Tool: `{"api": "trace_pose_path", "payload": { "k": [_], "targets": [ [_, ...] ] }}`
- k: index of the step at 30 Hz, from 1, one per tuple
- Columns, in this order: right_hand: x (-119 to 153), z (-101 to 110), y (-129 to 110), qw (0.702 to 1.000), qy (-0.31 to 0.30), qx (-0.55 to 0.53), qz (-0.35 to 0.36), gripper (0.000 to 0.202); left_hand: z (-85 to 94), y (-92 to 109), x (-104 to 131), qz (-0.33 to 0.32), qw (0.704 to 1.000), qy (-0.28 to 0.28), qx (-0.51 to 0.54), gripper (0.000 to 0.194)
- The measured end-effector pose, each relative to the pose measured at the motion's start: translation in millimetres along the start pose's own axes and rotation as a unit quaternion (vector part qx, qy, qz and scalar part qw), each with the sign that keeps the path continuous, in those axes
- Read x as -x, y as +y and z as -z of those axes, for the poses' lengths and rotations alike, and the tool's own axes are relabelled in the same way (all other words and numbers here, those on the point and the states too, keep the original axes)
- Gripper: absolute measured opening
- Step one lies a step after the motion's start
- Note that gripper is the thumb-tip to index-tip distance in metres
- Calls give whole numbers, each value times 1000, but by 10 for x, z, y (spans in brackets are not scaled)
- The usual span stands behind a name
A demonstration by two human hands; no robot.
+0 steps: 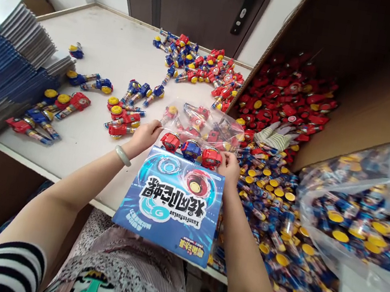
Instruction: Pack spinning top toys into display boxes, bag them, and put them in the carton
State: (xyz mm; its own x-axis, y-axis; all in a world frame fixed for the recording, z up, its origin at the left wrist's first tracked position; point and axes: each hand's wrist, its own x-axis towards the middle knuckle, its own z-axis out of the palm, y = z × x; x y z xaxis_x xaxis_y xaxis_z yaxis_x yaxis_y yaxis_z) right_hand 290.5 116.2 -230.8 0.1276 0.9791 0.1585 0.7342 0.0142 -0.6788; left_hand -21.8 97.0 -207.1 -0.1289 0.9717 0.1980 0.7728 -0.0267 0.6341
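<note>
A clear plastic bag [217, 125] is stretched between my two hands at the table's front edge. My left hand [145, 136] pinches its left side, and my right hand [230, 169] grips its right side. Inside, or just under the film, a red toy [170, 142], a blue toy [191, 150] and another red toy [211, 158] sit in a row. Below them a blue printed box or card [170, 204] hangs toward my body, its lettering upside down to me. More red toys show blurred through the clear film. My fingertips are partly hidden by the plastic.
Red and blue toys [124, 121] lie in small groups on the white table [99, 45], with a heap [208, 66] at the back. Blue folded packages [19, 57] are stacked left. On the right are a carton [356, 118], many yellow-capped tubes [281, 235] and a glove [275, 137].
</note>
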Motion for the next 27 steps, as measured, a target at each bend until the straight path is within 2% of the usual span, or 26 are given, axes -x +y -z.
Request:
{"api": "trace_pose_path", "payload": {
  "k": [5, 9, 13, 15, 18, 21, 23, 24, 27],
  "targets": [
    [109, -2, -85, 991, 109, -77, 33, 36, 15, 52, 100, -37, 998, 16, 49, 19],
    [416, 87, -92, 971, 187, -91, 115, 34, 92, -66, 356, -140, 987, 64, 57, 19],
    [760, 218, -46, 945, 204, -86, 240, 24, 146, -213, 581, -247, 957, 145, 37, 18],
    [907, 273, -23, 933, 211, -71, 284, 16, 171, -256, 680, -294, 941, 164, 23, 14],
    [1114, 331, 23, 919, 225, -44, 322, 14, 228, -288, 846, -359, 920, 156, 16, 7],
    [1343, 367, 99, 914, 213, -25, 345, 19, 276, -327, 1021, -407, 905, 121, 31, 16],
    [1489, 371, 164, 917, 196, -21, 346, 20, 269, -367, 1108, -399, 909, 108, 45, 22],
    [1546, 364, 198, 919, 191, -22, 344, 20, 248, -387, 1134, -375, 919, 112, 53, 25],
    [1603, 307, 275, 931, 195, -28, 307, 13, 131, -422, 1137, -248, 958, 90, 115, 31]
  ]
}}
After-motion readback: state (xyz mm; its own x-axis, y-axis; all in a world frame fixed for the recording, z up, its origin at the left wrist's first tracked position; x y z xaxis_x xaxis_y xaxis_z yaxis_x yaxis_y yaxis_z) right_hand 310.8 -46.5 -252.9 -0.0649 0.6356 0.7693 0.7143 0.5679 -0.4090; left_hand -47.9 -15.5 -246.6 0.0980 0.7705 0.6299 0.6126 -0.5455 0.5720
